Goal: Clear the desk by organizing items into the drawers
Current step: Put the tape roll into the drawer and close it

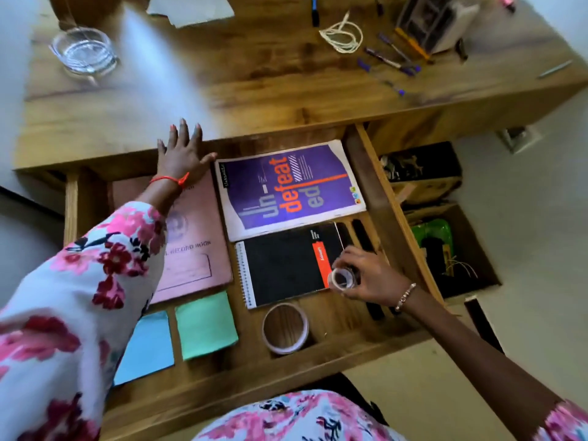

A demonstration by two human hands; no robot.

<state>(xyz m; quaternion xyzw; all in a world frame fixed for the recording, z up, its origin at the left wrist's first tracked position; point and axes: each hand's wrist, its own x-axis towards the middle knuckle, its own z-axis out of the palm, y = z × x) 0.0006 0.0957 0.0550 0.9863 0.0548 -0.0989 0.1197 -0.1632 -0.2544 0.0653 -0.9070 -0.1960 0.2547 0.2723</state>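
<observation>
The wooden desk's drawer (pixel 248 374) is pulled out below me. It holds a pink record book (pixel 197 249), a purple notebook (pixel 289 186), a black spiral notebook (pixel 283 268), blue (pixel 149 348) and green (pixel 205 326) sticky pads and a large tape roll (pixel 285 327). My right hand (pixel 369 278) is shut on a small clear tape roll (pixel 343 278), held over the black notebook's right end. My left hand (pixel 183 154) is spread flat at the desk's front edge, above the pink book, holding nothing.
On the desk top (pixel 254 68) lie a glass ashtray (pixel 84 50), paper (pixel 191 7), a coil of white cord (pixel 342 35), several pens (pixel 389 60) and a clear organiser (pixel 426 22). Open boxes (pixel 445 246) stand on the floor to the drawer's right.
</observation>
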